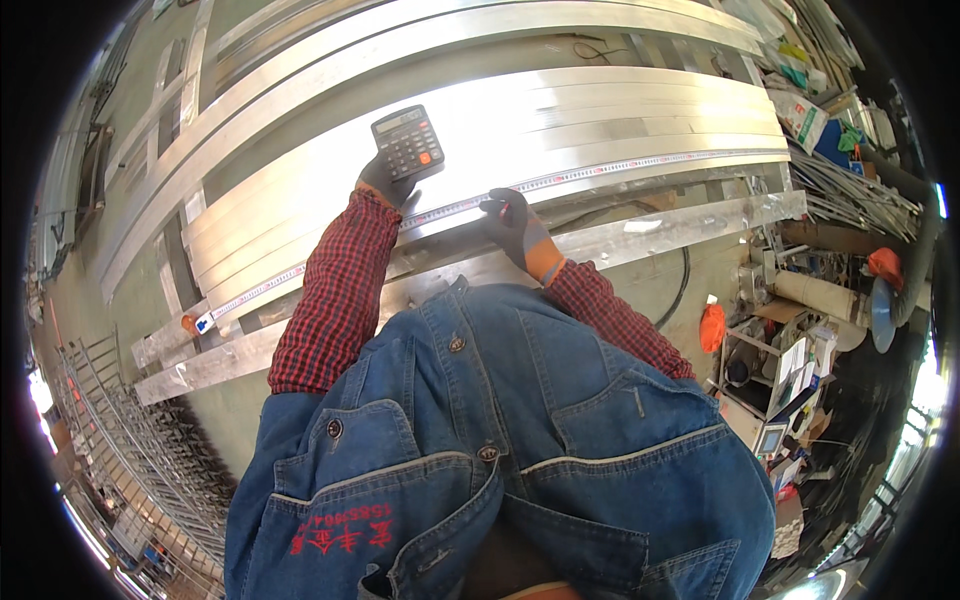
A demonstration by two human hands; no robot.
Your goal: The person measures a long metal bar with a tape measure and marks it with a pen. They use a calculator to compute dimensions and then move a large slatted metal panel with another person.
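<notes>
1. Two gloved hands at work over a stack of long flat silver aluminium strips (600, 110) laid lengthwise across the worktop.
2. Left hand (385, 180), in a dark grey glove: fingers wrapped shut around the lower edge of a dark grey pocket calculator with one orange key (408, 142), held tilted just above the strips.
3. Right hand (515, 222), also in a dark grey glove with an orange cuff: fingers together and pressed down on a long white measuring tape (600, 172), pinning it flat against the near edge of the stack.
4. Tape stretched along the strips from a small orange-ended tip at the far left to well past the right hand.
5. Calculator judged light, rigid and a little slippery in a glove; best gripped by its sides or bottom edge, clear of the keys.
6. Tape judged thin, springy and prone to sliding or curling; best held by flat pressure from above.
7. Strips judged stiff across but whippy along their length, with sharp edges; best lifted near the middle, with gloves.
</notes>
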